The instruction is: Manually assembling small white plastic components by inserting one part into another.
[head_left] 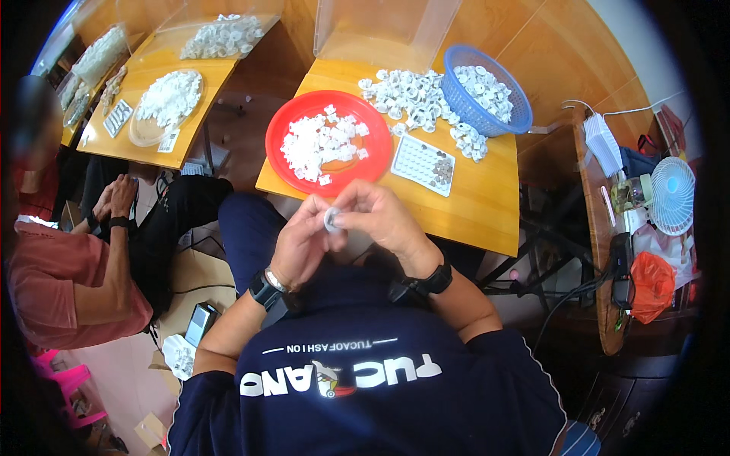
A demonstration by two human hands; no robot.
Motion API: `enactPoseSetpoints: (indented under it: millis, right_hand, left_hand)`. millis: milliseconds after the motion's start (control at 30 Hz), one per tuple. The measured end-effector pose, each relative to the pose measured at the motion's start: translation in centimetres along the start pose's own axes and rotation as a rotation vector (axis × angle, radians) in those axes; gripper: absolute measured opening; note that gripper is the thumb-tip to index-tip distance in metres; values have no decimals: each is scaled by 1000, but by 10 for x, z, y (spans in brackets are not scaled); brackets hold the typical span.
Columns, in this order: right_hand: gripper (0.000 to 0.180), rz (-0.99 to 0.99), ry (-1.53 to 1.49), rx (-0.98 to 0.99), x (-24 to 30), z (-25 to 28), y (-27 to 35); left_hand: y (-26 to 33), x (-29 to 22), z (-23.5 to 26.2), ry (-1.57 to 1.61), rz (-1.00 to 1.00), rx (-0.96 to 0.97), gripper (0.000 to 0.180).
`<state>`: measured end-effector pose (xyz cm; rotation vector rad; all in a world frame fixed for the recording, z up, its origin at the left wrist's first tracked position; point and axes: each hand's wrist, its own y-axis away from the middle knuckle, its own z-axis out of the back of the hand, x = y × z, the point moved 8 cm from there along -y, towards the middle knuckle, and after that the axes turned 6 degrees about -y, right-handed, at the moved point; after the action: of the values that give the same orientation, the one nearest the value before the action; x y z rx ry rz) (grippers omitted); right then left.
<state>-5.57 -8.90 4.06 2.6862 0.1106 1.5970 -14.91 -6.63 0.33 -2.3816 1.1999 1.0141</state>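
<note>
Between my fingertips, just off the near edge of the wooden table [479, 224], is a small round whitish plastic piece [332, 220]. My left hand [302, 242] pinches it from one side. From the other side my right hand [386, 225] grips it with thumb and finger. Straight ahead lies a red round tray [278, 156] with many small white plastic parts [315, 143] heaped in it. To its right is a white rectangular tray [411, 156] with rows of hollows, and small dark grey bits [442, 170] are gathered at its right side.
Behind the white tray, round white-and-grey pieces [407, 97] spread beside a blue basket [452, 83] holding more. A co-worker [84, 281] sits at the left, hands together, near another table [171, 157]. A side table at the right bears a small fan [673, 196] and an orange bag [652, 287].
</note>
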Motion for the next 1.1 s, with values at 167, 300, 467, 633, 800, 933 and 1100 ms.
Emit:
enactPoseSetpoints:
  millis: [167,300,467,633,800,933,1100]
  right_hand:
    - [7,14,278,-41,2,-7,-3]
    - [10,40,377,-84,2,-11,-7]
    - [8,161,657,-137,14,-23,-9]
    - [8,141,650,-131,8,-19,-13]
    - [9,115,521,-119,4,-18,-15]
    - [14,186,631,-211,11,-20,-15]
    - [16,198,660,-268,7,-10,-16]
  left_hand:
    - [1,1,4,130,-16,21,17]
    - [2,-1,8,150,-24,-28,16]
    - [0,-4,8,215,-50,-110,15]
    - [-3,-2,15,200,-91,-70,18]
    - [-4,-2,16,221,-71,-65,14]
    - [-8,1,15,264,-57,-58,15]
    - [-9,4,12,314,-37,-82,14]
